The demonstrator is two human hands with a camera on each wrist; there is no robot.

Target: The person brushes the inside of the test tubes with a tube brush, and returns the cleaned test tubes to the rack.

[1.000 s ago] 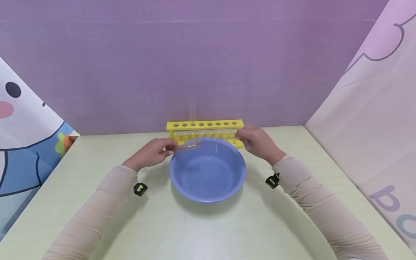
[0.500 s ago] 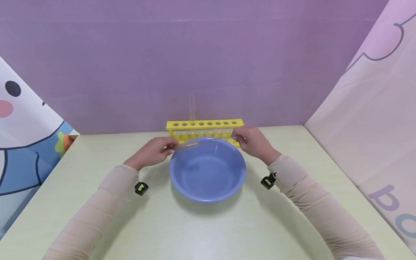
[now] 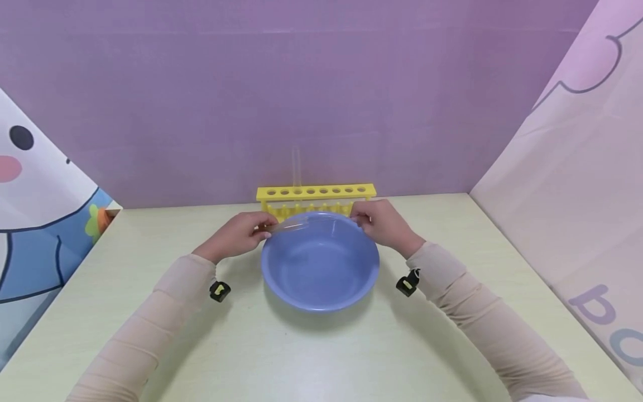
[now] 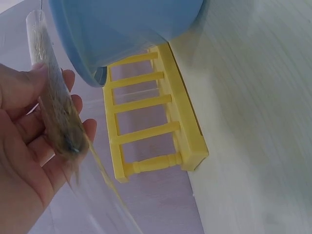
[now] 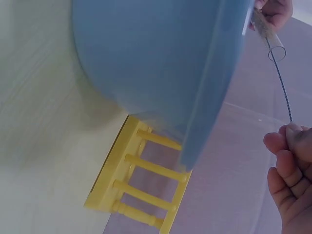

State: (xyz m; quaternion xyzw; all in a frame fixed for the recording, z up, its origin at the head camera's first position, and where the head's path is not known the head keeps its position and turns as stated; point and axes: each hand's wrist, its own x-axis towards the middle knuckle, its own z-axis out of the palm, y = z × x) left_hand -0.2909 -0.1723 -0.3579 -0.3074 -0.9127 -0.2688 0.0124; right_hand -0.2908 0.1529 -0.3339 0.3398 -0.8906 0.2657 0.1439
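My left hand (image 3: 240, 233) grips a clear glass test tube (image 3: 293, 224), tilted above the far left rim of a blue basin (image 3: 320, 268). Inside the tube, pale bristles of a test tube brush (image 4: 58, 105) show in the left wrist view. Its twisted wire handle (image 5: 282, 80) comes out of the tube's mouth, and my right hand (image 3: 384, 224) pinches the wire's end between thumb and fingertips, over the basin's far right rim. A thin yellowish streak (image 4: 109, 183) runs off the tube's lower end in the left wrist view.
Behind the basin stands a yellow test tube rack (image 3: 316, 192), its lower part covered by the basin. One clear test tube (image 3: 296, 166) stands upright in it. A purple backdrop (image 3: 321, 100) rises at the table's back edge, with printed cloth panels at both sides.
My right hand has moved left, closer to the tube, so the brush handle sits nearer the tube's mouth. My left hand has stayed nearly in place.
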